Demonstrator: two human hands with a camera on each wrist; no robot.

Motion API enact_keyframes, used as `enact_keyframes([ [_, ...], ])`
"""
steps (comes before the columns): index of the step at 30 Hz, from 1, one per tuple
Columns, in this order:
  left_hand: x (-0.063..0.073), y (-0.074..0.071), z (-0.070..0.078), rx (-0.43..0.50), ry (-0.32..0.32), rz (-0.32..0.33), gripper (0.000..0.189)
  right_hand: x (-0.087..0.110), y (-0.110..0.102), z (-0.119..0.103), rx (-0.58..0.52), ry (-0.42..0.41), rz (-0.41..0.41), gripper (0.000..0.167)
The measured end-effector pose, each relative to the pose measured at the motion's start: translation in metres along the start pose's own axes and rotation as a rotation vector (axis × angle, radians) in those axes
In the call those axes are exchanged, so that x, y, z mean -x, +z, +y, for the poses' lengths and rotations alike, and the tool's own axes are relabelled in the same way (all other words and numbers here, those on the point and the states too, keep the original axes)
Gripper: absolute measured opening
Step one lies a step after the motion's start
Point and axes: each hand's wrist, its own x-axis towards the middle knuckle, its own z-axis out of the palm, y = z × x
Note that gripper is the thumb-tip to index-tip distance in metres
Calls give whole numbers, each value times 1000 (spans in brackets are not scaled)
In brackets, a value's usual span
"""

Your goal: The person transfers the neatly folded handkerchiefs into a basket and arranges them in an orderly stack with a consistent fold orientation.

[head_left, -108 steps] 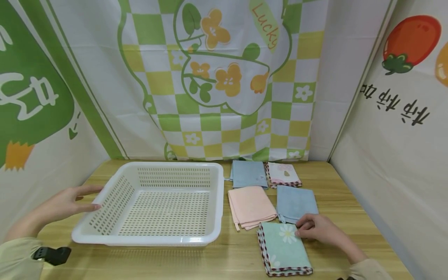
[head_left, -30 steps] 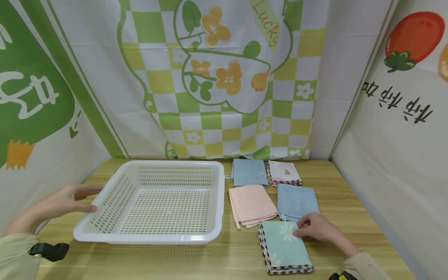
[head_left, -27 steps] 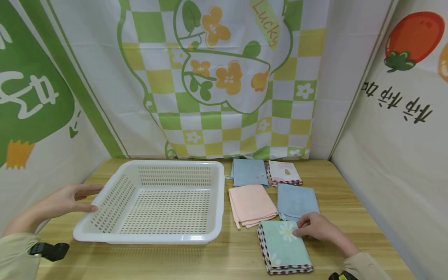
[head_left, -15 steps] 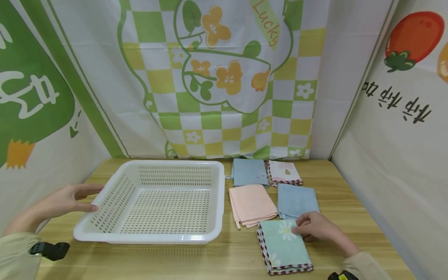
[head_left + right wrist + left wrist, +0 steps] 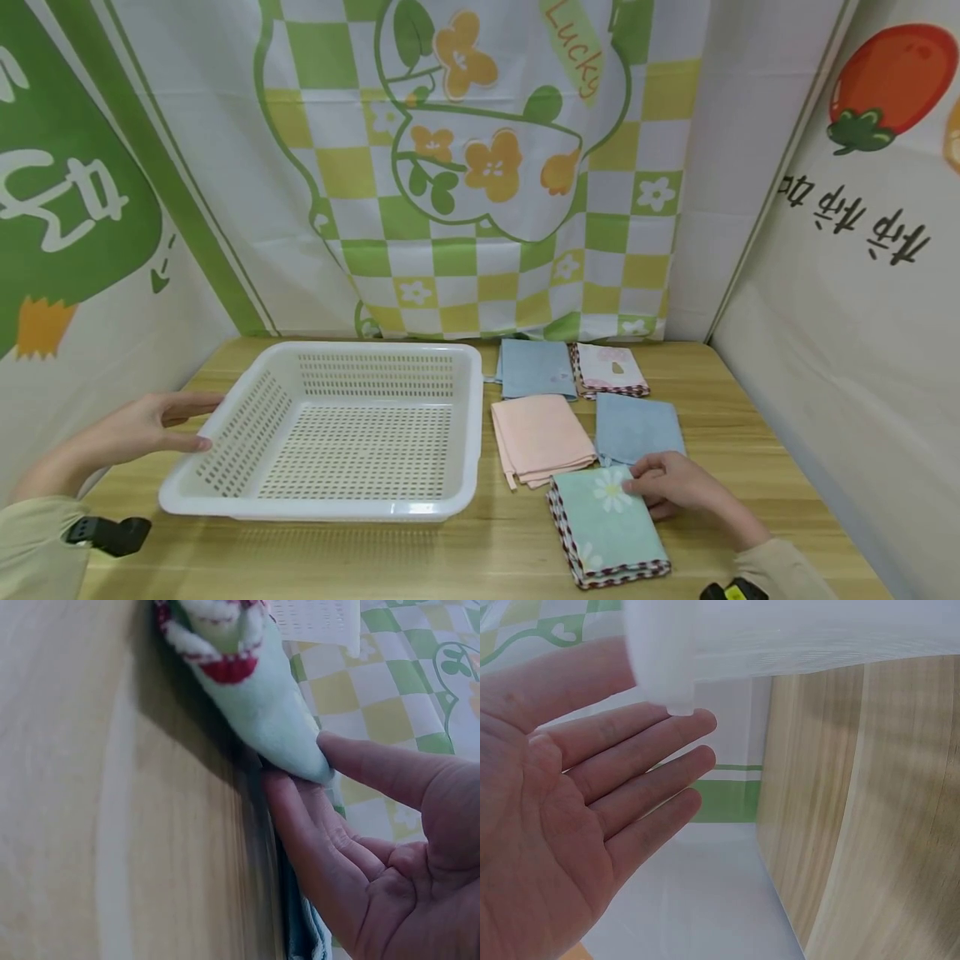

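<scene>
A white plastic basket (image 5: 468, 433) stands on the left of the table. My left hand (image 5: 146, 429) is at its left rim, thumb over the rim and the other fingers straight; in the left wrist view they extend under the white rim (image 5: 660, 652). My right hand (image 5: 678, 487) pinches the right edge of a folded light green towel (image 5: 611, 525) with a daisy print and a dark red and white edging. In the right wrist view, thumb and fingers hold the green towel (image 5: 262, 712) from both sides, its edge raised off the table.
Behind the green towel lie a folded pink towel (image 5: 540, 437) and a blue towel (image 5: 637, 425). Farther back are another blue towel (image 5: 536, 367) and a white-pink towel (image 5: 609, 367) with checked edging. A printed curtain (image 5: 487, 283) hangs behind the wooden table (image 5: 360, 558).
My right hand has taken hold of the green towel's right edge, raised it slightly and shifted it a little to the left. The left hand and basket stay in place.
</scene>
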Motion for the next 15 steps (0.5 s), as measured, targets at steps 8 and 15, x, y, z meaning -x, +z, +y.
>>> enact_keyframes([
  [8, 1, -1, 0, 1, 15, 10, 72, -1, 0, -3, -33, 4, -31, 63],
  [15, 1, -1, 0, -4, 19, 11, 72, -4, -1, -2, -24, -9, -22, 62],
])
